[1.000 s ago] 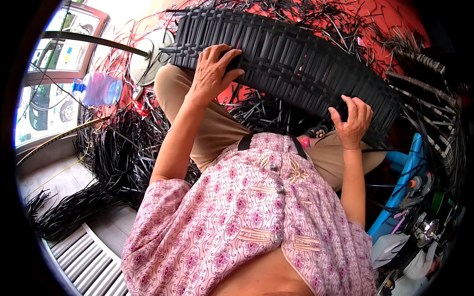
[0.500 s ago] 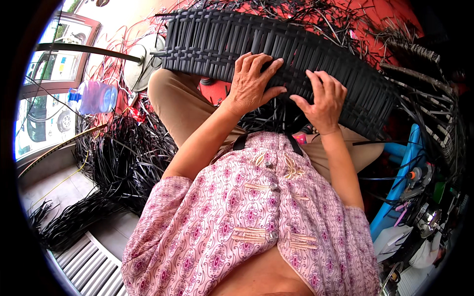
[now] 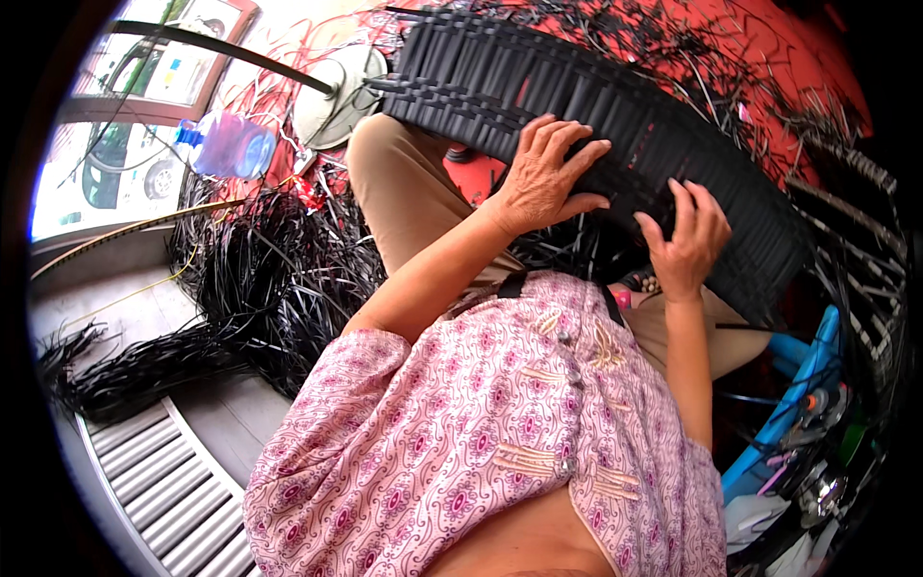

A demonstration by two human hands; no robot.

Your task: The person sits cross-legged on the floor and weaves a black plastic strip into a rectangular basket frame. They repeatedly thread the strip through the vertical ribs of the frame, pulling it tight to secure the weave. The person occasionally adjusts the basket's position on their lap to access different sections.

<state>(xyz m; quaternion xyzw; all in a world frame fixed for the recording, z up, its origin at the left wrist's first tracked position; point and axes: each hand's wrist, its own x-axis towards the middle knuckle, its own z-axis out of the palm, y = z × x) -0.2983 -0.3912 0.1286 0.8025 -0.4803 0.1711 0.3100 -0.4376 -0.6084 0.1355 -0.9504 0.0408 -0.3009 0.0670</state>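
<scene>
A long, slightly curved panel woven from flat black strips (image 3: 577, 82) lies across and beyond my bent legs, its right end coming down toward my right knee. My left hand (image 3: 548, 183) rests near the middle of its near edge, fingers spread over the weave and thumb pointing right. Farther right along that edge is my right hand (image 3: 694, 240), fingers apart and slightly curled, the tips at the panel. A gap separates the two thumbs. Neither hand visibly grips anything. Loose black strips show in the shade below the panel.
A big heap of loose black strips (image 3: 269, 260) lies to my left, beside a white slatted piece (image 3: 159, 481). A clear blue water jug (image 3: 236, 149) and a round pale stand base (image 3: 336, 111) are farther off. At right stands a blue tub (image 3: 784, 404) with tools.
The whole view has shifted and tilted, so everything sits farther right in it. Both hands stay at the panel's near edge, fingers still spread.
</scene>
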